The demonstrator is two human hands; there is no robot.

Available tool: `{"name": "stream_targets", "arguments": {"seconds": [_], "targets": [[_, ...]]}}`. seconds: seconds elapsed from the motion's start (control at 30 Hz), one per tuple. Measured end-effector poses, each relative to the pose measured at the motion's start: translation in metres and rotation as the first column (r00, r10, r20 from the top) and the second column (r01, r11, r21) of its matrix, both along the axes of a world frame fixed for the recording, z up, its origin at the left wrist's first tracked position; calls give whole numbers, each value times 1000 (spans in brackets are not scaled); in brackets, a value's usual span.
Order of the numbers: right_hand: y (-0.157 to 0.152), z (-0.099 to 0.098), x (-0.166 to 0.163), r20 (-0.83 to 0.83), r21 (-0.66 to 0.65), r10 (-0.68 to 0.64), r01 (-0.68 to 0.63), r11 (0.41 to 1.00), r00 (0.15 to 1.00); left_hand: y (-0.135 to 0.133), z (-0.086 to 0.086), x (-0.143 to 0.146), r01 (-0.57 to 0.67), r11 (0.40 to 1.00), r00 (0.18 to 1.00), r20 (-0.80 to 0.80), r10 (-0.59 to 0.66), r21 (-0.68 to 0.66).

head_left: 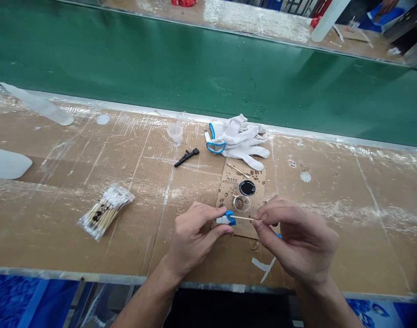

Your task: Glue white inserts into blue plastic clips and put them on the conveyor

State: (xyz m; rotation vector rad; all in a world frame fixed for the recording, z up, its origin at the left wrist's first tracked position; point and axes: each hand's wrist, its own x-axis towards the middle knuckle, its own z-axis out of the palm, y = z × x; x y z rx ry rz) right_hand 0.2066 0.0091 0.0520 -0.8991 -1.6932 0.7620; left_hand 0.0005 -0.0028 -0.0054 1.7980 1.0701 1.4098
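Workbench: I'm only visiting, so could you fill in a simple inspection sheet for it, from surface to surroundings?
Surface: brown bench top, scuffed, with shiny patches.
Job's things: blue-and-white piece; thin stick, one end at the piece; cup of dark liquid and see-through cup on a spotted cardboard sheet.
Clutter: bag of swabs, white gloves, black part, white scraps.
Grip: left hand pinches the piece; right hand pinches the stick.
Cables: nothing seen.
Surroundings: green surface beyond the bench; another person's hand at far upper right.
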Motion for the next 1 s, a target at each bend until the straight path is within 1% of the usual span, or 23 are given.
{"name": "stream_targets", "arguments": {"seconds": [0.13,0.2,0.27,0.37,0.43,0.5,0.53,0.57,0.6,0.63,0.67,0.7,0.73,0.8,0.9,1.0], "targets": [[-2,-1,23,-45,11,-116,116,993,992,0,2,0,-11,1000,1000,10,11,3],[-1,-6,32,23,18,-154,153,988,988,0,2,0,-11,1000,1000,15,11,2],[1,-13,33,168,29,-120,117,993,978,0,3,0,-5,1000,1000,15,5,-6],[5,-22,26,388,48,-26,8,999,921,-1,4,-2,-9,1000,1000,12,9,-22],[5,-22,26,455,17,21,-33,999,890,0,4,-3,-28,999,1000,9,28,-26],[0,-20,38,432,-48,38,-19,999,901,0,4,-4,-54,998,998,8,54,-21],[-4,-18,49,385,-72,5,24,997,923,0,4,-4,-65,998,998,9,65,-20],[-10,-16,63,329,-78,-69,100,992,942,0,3,-5,-73,997,997,10,74,-21],[-16,-15,78,285,-67,-168,194,979,944,-1,3,-5,-81,996,997,9,81,-27],[-23,-14,93,270,-39,-262,282,959,927,-2,2,-5,-88,996,996,7,88,-36],[-30,-13,107,290,-4,-330,346,938,898,-3,0,-6,-89,995,996,5,89,-46],[-36,-14,119,348,23,-357,373,928,867,-4,-1,-7,-87,995,996,3,87,-57],[-43,-15,128,429,30,-341,364,931,836,-5,-3,-7,-83,994,996,3,84,-67],[-54,-21,135,572,-8,-245,304,952,782,-6,-7,-9,-73,994,997,2,73,-77],[-62,-34,126,671,-48,-169,270,962,722,-9,-10,-11,-90,993,996,-19,89,-82],[-59,-42,110,724,-25,-136,222,975,676,-15,-6,-9,-99,991,995,-10,99,-89]]}}
